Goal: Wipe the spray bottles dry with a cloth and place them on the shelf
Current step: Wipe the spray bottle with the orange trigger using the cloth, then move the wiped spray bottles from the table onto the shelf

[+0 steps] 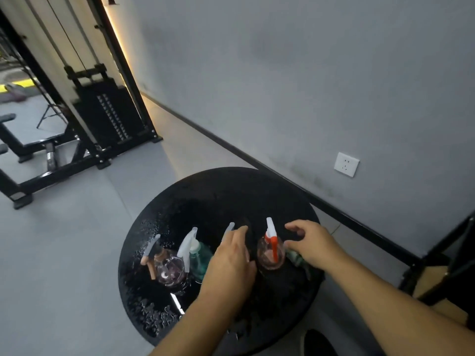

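Note:
Several spray bottles stand on a round black wet table (pixel 205 191). At the left is a clear purple-tinted bottle (pixel 171 271) with a brown trigger, beside it a teal bottle (pixel 199 260) with a white sprayer. My left hand (pixel 231 263) hovers over a bottle whose pale nozzle (pixel 228 229) pokes out past my fingers; the rest of it is hidden. A clear bottle with an orange-and-white sprayer (pixel 272 249) stands between my hands. My right hand (pixel 311 242) is just right of it, fingers spread, above a greenish cloth (pixel 298 258).
Water drops cover the table's left and front. A grey wall with a white socket (pixel 346 164) runs behind. A black-framed shelf with a wooden board (pixel 434 276) stands at the right. A black weight machine (pixel 108 116) is far left on the grey floor.

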Demonstrator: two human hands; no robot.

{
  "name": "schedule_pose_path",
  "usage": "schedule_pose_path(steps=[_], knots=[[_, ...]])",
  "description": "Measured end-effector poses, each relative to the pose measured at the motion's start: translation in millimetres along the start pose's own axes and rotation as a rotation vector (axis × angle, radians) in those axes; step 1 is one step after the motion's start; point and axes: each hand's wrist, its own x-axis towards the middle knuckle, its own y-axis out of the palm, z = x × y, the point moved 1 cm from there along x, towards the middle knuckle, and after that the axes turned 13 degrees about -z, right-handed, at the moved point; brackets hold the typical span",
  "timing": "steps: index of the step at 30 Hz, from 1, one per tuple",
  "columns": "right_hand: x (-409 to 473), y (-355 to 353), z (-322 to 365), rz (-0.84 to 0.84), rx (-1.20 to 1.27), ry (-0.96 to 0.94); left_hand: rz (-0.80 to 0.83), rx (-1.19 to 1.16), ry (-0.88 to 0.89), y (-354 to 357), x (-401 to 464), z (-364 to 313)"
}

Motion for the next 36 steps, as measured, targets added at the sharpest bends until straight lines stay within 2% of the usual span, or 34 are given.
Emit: schedule_pose_path(steps=[3, 10, 17, 22, 28, 36], knots=[[1, 7, 4, 0.021, 0.023, 0.019, -0.064, 0.051, 0.071, -21, 3, 12], [10, 27, 9, 0.053, 0.045, 0.033, -0.133, 0.089, 0.061, -38, 12, 37], [11, 43, 20, 0.077, 0.045, -0.003, -0.039, 0.151, 0.044, -48, 33, 47], [9, 41, 25, 0.053, 0.028, -0.019, -0.042, 0.159, 0.033, -45, 41, 46], [0, 13, 35, -0.007, 0.023, -0.052, -0.069, 0.143, 0.051, -44, 39, 36], [-34, -60, 56, -0.118, 0.073, -0.155, -0.117, 0.097, 0.069, -68, 15, -7]])
